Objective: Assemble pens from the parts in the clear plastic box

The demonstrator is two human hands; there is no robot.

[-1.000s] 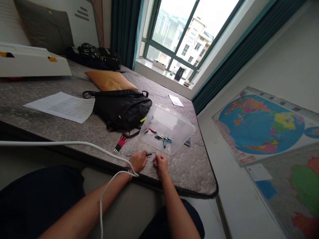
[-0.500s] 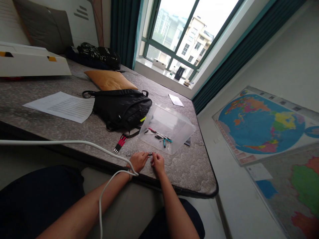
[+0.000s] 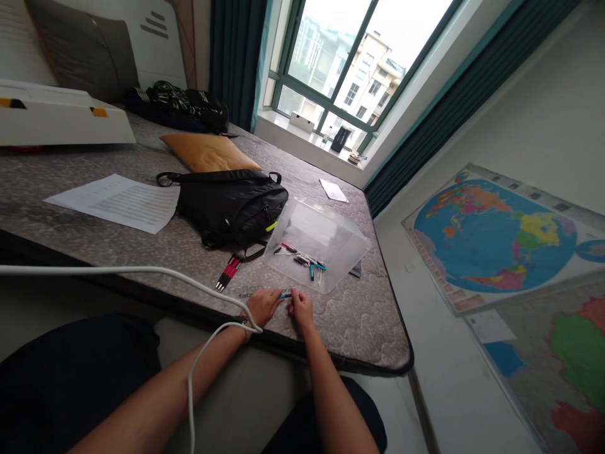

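My left hand point(image 3: 263, 306) and my right hand point(image 3: 301, 308) meet just above the mattress's near edge, both with closed fingers. Between them runs a teal and dark pen point(image 3: 285, 295), gripped at one end by each hand; its ends are hidden in my fingers. Beyond my hands lies a clear plastic tray point(image 3: 347, 252) with several pen parts point(image 3: 309, 261) in it, black, teal, red and clear. Left of my left hand, several red and black pens point(image 3: 229, 272) lie side by side on the mattress point(image 3: 359, 321).
A white cable point(image 3: 155, 270) crosses in front of my left wrist. Behind the pens sits a black backpack point(image 3: 231, 205), with a printed sheet point(image 3: 118, 203) and a brown envelope point(image 3: 210, 151) near it. A dark flat object point(image 3: 356, 269) shows by the tray's right side.
A teal stretch of the pen now shows between my hands, where only a dark part was visible before. My right hand has shifted very slightly to the right.
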